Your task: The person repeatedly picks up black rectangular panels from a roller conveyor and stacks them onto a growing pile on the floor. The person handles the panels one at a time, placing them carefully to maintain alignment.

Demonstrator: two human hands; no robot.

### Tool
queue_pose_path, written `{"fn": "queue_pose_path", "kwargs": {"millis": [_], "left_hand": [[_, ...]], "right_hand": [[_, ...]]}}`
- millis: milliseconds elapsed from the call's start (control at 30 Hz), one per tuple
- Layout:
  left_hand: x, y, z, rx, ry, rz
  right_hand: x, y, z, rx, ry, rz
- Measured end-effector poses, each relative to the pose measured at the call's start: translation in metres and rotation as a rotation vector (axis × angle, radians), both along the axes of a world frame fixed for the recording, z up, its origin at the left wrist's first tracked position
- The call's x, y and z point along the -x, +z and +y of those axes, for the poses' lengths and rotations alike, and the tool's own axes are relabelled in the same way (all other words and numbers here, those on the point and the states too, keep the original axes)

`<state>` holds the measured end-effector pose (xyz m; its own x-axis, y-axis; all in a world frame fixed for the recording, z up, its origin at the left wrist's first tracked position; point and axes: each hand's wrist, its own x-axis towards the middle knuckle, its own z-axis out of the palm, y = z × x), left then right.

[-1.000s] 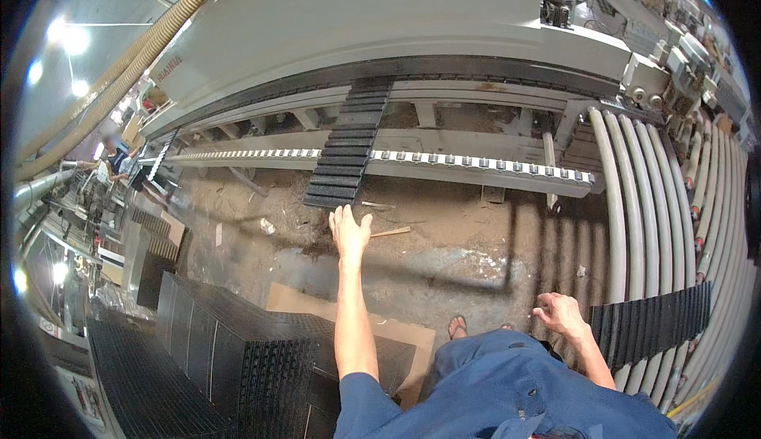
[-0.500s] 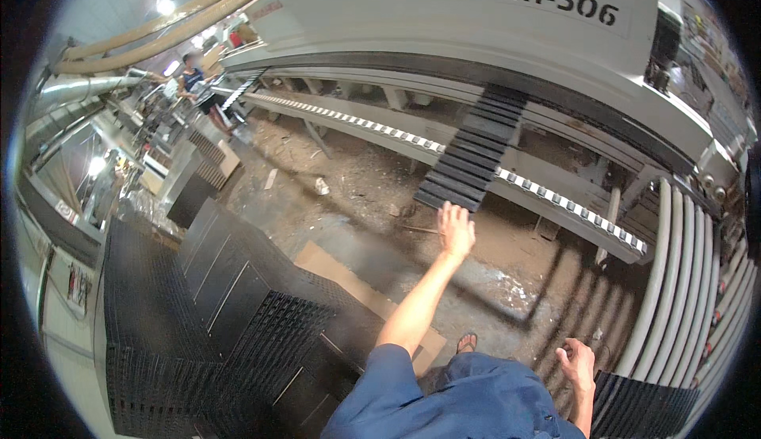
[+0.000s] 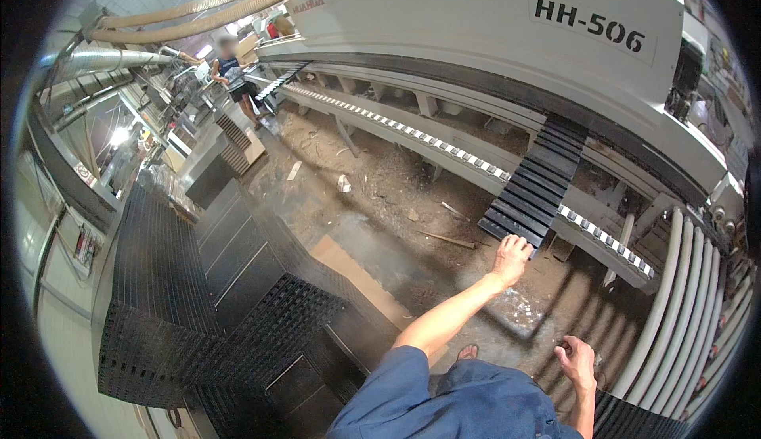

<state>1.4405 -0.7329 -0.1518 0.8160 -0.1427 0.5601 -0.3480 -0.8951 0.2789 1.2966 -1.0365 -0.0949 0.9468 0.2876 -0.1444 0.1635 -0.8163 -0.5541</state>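
Observation:
A black ribbed panel lies across a long rail with white blocks, its far end under the edge of a large grey machine. My left hand grips the panel's near end, fingers over the edge; the thumb is mostly hidden. Lower down on the right, my right hand hangs with loosely bent fingers and thumb apart, nothing visible in it. Beside that hand, at the lower right, are dark slatted pieces.
Tall stacks of black slotted panels stand at my left, with a cardboard sheet on the floor beside them. Thick grey hoses curve down at the right. Debris, including a stick, litters the floor. Another person stands at the rail's far end.
The ribbed panel has shifted right along the rail, and my left hand has moved right with it. My right hand has hardly moved. The whole view has turned slightly.

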Motion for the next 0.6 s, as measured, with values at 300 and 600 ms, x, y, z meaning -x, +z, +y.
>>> {"fn": "queue_pose_path", "kwargs": {"millis": [300,600], "left_hand": [[0.008,-0.006,-0.071,-0.019,-0.127,0.068],[0.042,0.018,-0.103,0.308,-0.207,-0.109]], "right_hand": [[-0.041,0.002,-0.003,-0.105,0.012,-0.145],[-0.097,-0.004,0.012,-0.023,0.039,-0.572]]}}
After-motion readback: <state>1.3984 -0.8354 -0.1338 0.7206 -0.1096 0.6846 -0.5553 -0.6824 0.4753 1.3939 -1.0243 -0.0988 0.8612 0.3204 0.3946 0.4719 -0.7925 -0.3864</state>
